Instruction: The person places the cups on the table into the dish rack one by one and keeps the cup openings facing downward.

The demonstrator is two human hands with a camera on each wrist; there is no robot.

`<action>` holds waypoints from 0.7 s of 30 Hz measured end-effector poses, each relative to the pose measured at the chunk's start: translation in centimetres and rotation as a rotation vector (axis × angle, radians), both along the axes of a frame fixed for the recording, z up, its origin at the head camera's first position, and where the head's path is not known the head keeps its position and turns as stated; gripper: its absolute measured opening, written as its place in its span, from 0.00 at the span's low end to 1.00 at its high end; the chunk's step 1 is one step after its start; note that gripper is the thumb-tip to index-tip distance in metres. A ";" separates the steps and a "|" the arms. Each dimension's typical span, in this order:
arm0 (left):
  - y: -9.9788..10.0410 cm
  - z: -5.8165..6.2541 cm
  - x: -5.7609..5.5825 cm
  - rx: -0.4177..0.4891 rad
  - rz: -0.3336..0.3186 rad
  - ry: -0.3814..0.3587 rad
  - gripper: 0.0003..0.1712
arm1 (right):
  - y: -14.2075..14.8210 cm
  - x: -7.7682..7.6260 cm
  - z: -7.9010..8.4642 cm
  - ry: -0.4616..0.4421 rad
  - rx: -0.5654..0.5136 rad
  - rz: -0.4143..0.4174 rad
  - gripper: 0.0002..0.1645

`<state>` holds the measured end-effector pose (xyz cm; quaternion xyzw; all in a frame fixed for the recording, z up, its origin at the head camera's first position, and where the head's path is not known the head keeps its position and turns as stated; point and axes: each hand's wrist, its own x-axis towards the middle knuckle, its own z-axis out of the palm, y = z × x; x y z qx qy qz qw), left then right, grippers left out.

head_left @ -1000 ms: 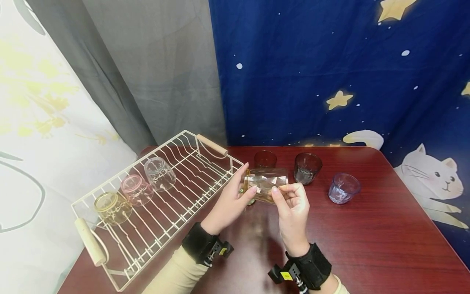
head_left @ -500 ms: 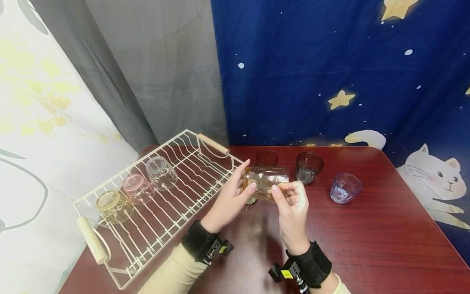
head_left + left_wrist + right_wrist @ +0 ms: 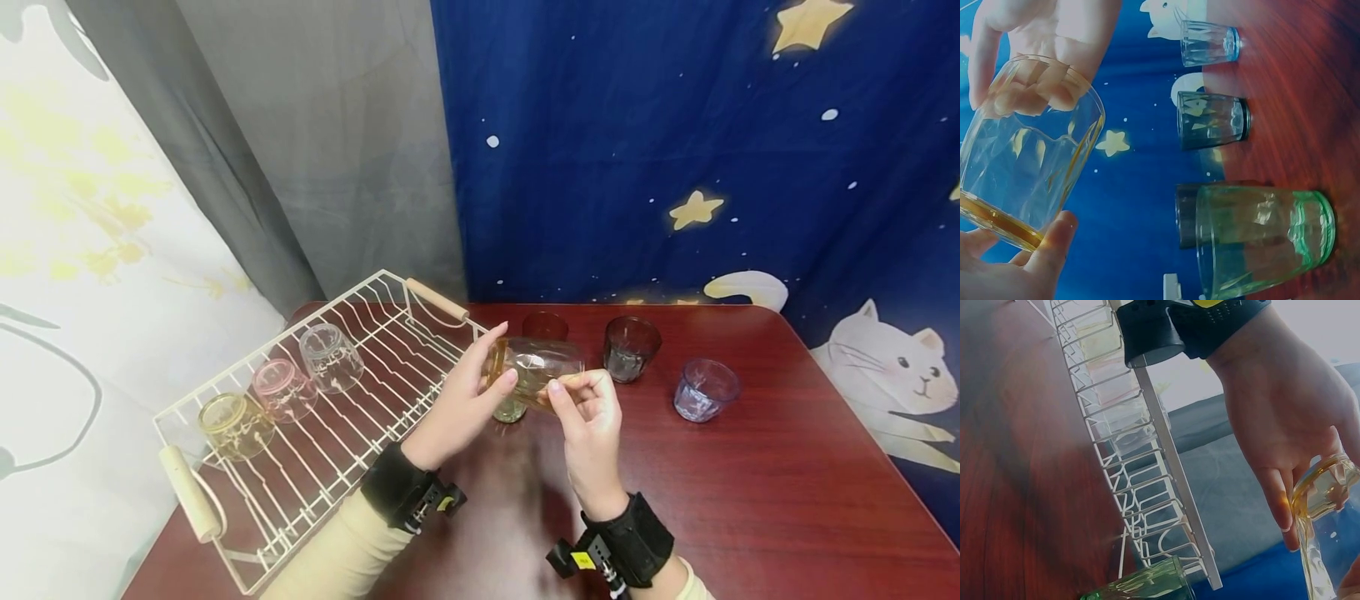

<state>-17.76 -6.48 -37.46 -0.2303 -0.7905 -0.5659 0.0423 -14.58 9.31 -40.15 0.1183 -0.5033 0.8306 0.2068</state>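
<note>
Both hands and the amber glass (image 3: 540, 360) shift slightly toward the rack (image 3: 189, 493) compared with the earlier frames, and more of the green glass (image 3: 510, 409) shows beneath them. That amber glass is held on its side above the table (image 3: 780, 467), between the two hands, its long axis running crosswise. The thick base end points left, toward the rack at the table's left edge; the rim end points right. The left hand (image 3: 463, 402) grasps the base end, thumb on the near side, and is the hand nearer the rack. The right hand (image 3: 596, 429) pinches the rim end; whether any fingertips reach inside the mouth cannot be told, since they show through clear glass.

Toward the table's far edge, the red-brown glass (image 3: 545, 325) is partly covered by the amber one and blends with the wood. The smoky glass (image 3: 630, 348) and bluish glass (image 3: 703, 390) stand nearer the far right corner. In the right wrist view the amber glass is cut off by the picture's right edge, and the green one runs out at the bottom.
</note>
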 end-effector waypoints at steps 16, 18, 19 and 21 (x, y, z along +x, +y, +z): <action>-1.1 2.3 -1.0 -0.248 0.083 0.153 0.35 | 0.1 -1.0 0.3 -0.112 0.089 0.063 0.12; -1.3 2.6 -1.1 -0.258 0.088 0.165 0.35 | 0.1 -1.3 0.3 -0.110 0.107 0.067 0.13; -1.3 2.7 -1.1 -0.264 0.092 0.171 0.35 | 0.1 -1.3 0.3 -0.107 0.119 0.066 0.13; -1.4 2.9 -1.2 -0.272 0.104 0.186 0.35 | 0.1 -1.5 0.3 -0.104 0.151 0.062 0.13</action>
